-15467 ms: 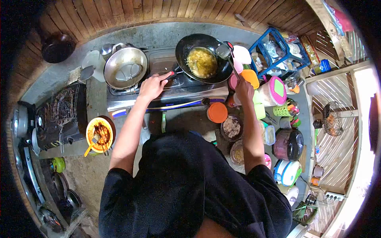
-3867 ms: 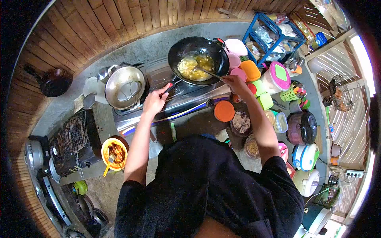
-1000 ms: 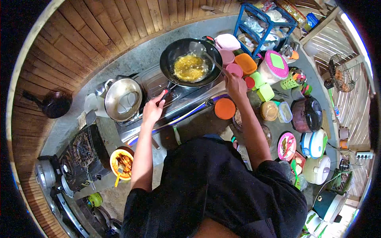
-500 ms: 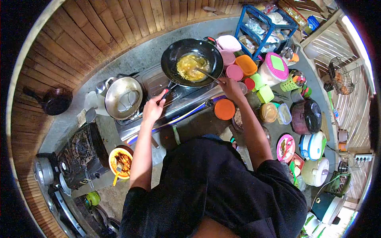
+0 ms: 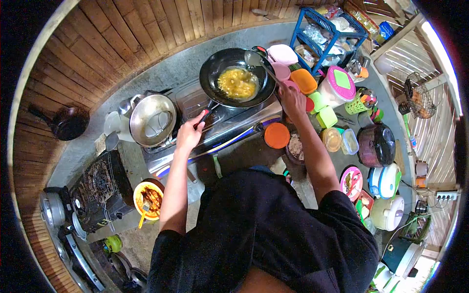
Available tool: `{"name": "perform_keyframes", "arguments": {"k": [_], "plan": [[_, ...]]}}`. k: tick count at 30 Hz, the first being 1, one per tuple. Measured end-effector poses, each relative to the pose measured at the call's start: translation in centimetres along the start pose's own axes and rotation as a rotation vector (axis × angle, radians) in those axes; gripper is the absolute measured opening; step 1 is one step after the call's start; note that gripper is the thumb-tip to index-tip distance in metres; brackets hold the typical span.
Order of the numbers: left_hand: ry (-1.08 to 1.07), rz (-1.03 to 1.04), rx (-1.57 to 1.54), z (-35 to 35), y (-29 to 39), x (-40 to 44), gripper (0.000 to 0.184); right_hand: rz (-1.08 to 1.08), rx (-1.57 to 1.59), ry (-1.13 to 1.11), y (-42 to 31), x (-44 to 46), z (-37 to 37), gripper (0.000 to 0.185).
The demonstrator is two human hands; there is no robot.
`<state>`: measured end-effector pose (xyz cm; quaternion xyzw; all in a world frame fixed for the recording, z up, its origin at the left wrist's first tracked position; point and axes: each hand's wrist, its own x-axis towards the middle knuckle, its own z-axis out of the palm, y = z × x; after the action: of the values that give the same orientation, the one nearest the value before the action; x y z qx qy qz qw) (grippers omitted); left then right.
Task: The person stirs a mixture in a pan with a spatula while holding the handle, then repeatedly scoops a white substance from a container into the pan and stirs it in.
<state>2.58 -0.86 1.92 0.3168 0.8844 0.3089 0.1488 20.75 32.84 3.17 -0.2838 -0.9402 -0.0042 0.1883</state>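
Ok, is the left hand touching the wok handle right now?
Touching: the head view shows the left hand closed around the wok handle, with no gap between them.

Food [image 5: 238,84] indistinct, stove [image 5: 244,117] partly hidden, shirt [image 5: 264,229] cut off

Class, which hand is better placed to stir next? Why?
Probably the right hand: it holds the spatula at the edge of the wok, while the left hand grips the wok handle.
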Motion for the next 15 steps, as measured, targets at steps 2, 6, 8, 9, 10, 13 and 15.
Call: {"name": "perform_keyframes", "arguments": {"k": [2, 6, 8, 9, 10, 13, 15], "plan": [[0.015, 0.020, -0.009, 0.1, -0.1, -0.1, 0.042, 0.016, -0.020, -0.044, 0.6, 0.0, 1.3, 0.033], [0.031, 0.037, -0.010, 0.1, -0.2, -0.1, 0.042, 0.074, 0.238, -0.229, 0.8, 0.1, 4.0, 0.030], [0.018, 0.032, -0.013, 0.1, -0.3, 0.1, 0.042, 0.061, 0.403, -0.255, 0.2, 0.5, 3.8, 0.030], [0.002, 0.026, -0.016, 0.1, -0.4, 0.1, 0.043, 0.077, 0.500, -0.315, 0.0, 0.6, 3.6, 0.030], [0.001, 0.023, -0.015, 0.2, -0.5, 0.1, 0.043, 0.094, 0.598, -0.375, -0.1, 0.5, 3.4, 0.031], [0.045, 0.041, -0.011, 0.4, -0.5, 0.0, 0.041, 0.078, 0.735, -0.338, -0.5, 0.1, 3.1, 0.032], [0.056, 0.037, -0.017, 0.3, -0.2, -0.1, 0.041, 0.071, 0.719, -0.287, -0.4, -0.1, 2.8, 0.032]]}}
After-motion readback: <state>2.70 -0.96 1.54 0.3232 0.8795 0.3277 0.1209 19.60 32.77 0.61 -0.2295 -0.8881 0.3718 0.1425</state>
